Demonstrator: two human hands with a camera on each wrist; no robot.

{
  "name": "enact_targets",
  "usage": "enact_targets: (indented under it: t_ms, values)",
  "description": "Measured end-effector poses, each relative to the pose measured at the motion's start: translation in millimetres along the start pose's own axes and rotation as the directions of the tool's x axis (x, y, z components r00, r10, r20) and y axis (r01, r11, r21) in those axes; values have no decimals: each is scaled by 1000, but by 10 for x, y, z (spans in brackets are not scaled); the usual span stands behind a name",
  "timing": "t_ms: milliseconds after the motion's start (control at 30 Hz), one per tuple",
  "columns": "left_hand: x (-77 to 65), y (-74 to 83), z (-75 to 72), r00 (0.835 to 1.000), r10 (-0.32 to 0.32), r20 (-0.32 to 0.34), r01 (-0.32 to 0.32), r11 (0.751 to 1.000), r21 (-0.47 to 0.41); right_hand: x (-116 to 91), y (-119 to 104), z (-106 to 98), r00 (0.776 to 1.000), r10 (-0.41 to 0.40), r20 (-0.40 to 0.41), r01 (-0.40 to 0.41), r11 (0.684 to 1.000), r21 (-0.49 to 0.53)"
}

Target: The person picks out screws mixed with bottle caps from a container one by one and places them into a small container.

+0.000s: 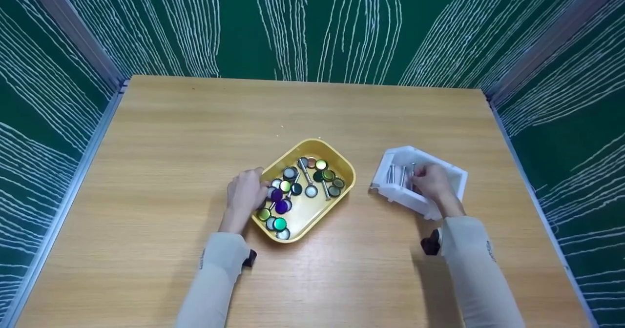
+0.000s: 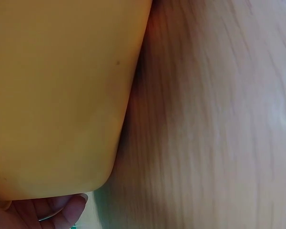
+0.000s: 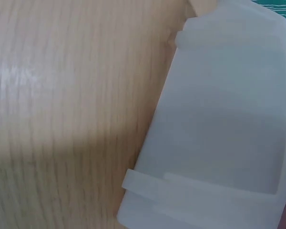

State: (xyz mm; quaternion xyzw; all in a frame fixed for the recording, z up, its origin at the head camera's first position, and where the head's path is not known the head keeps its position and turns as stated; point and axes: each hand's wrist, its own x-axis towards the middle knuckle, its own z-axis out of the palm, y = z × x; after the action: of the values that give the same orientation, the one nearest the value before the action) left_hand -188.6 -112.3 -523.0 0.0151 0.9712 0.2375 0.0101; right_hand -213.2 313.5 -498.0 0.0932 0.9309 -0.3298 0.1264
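A yellow tray (image 1: 312, 223) stands at mid-table, holding several bottle caps (image 1: 280, 224) and a few metal bolts (image 1: 325, 190). My left hand (image 1: 246, 191) grips its left rim; in the left wrist view, fingers (image 2: 74, 210) curl at the end of the tray wall (image 2: 62, 105). To the right is a white bin (image 1: 451, 169) with bolts (image 1: 392, 174) lying side by side inside. My right hand (image 1: 432, 184) reaches into this bin, fingers curled, fingertips right at one bolt (image 1: 413, 168); I cannot tell whether they pinch it. The bin's outer wall (image 3: 219, 119) fills much of the right wrist view.
Both containers stand on a wooden table (image 1: 195, 123), with a strip of tabletop between them. Green panels (image 1: 342, 30) with white streaks enclose the back and sides. A few tiny white specks lie behind the yellow tray.
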Motion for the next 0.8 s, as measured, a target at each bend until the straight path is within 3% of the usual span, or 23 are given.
enact_targets:
  t_ms: [167,400,600,800]
  values:
    - [-6,4,5,1000,-1,-1,1,1000,-9,-8,11,9,1000,10,-6,-10,1000,-24]
    - [-19,4,17,1000,4,-17,-4,1000,16,-22,34,-4,997,-46,-54,41,995,-95]
    - [-18,10,7,1000,-3,0,3,1000,11,-46,-51,-60,1000,-20,-6,20,997,-68]
    - [-14,11,-15,1000,-1,1,1,1000,-2,-71,-207,-126,998,-55,-31,53,995,-80]
